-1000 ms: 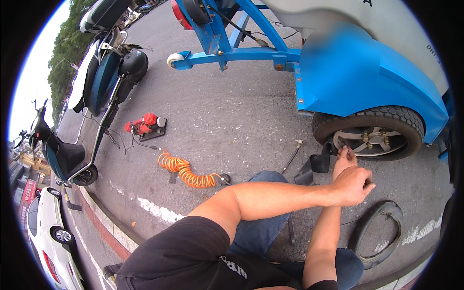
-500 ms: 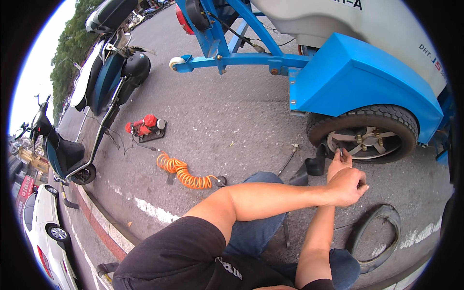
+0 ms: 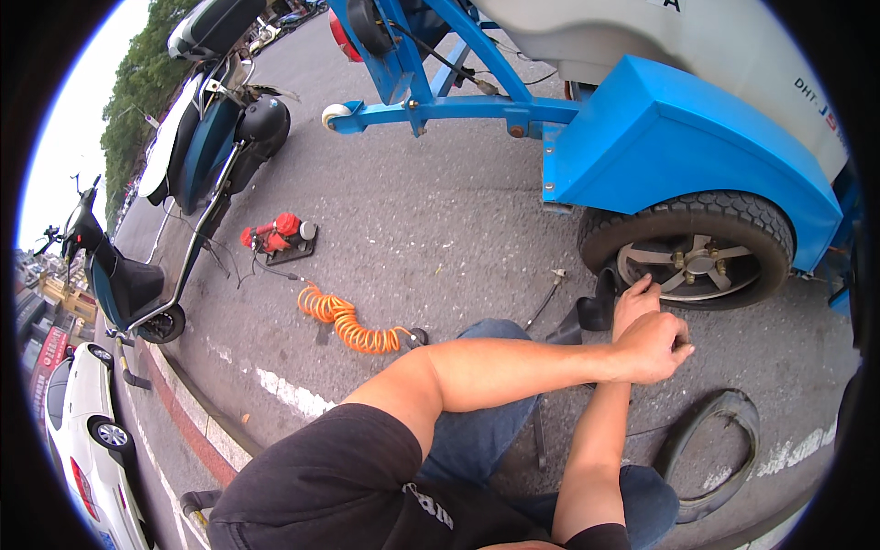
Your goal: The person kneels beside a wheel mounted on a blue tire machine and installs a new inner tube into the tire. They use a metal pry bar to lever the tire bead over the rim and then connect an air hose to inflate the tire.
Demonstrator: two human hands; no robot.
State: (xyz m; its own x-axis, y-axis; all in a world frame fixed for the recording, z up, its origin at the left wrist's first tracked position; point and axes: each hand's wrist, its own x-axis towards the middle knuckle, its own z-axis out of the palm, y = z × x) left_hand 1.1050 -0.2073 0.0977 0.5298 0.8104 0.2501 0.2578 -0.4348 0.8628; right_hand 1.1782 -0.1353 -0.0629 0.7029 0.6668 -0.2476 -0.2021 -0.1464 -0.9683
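Here the left hand [image 3: 653,346] is closed in a fist, on what I cannot tell; right hand [image 3: 634,304] fingers spread touch the trailer tyre [image 3: 697,216], mounted under the blue fender [image 3: 678,137]. Heavy, stiff rubber; best gripped by the tread.

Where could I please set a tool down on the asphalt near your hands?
Bare asphalt lies between the orange coiled hose, the blue frame bar and the wheel. It is crowded by the hands, at the black rubber strip and the tube ring.

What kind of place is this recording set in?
Probably a roadside or street-side parking spot outdoors: bare asphalt with painted lines, parked scooters, a white car, and a blue trailer being worked on.
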